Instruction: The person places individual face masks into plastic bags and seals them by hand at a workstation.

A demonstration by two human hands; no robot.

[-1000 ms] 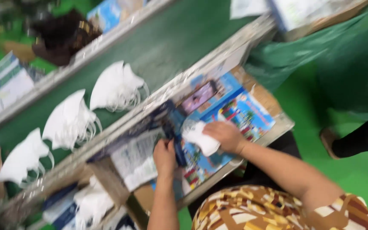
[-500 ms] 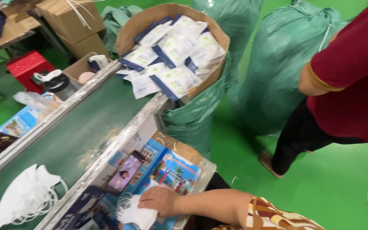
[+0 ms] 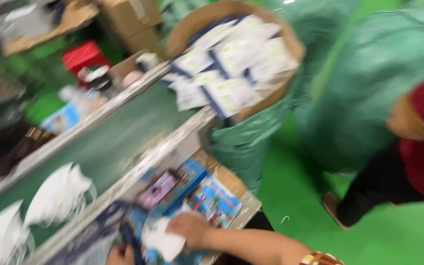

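Both hands meet at 6 o'clock: right hand (image 3: 188, 229) pinches the white mask (image 3: 163, 241), its length toward 7 o'clock, while the nearly hidden left hand's (image 3: 119, 255) grip I cannot tell.

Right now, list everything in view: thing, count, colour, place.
conveyor belt: one, grey-green, running diagonally at left.
white masks: at least two piles, on the belt, lower left.
colourful printed packets: several, blue, on the side shelf.
round bin: one, brown rim, full of white-and-blue packets.
green bags: large, beside the bin.
red box: one, upper left.
other person: dark red top, right edge.
right hand: on a white mask.
left hand: barely visible, bottom edge.
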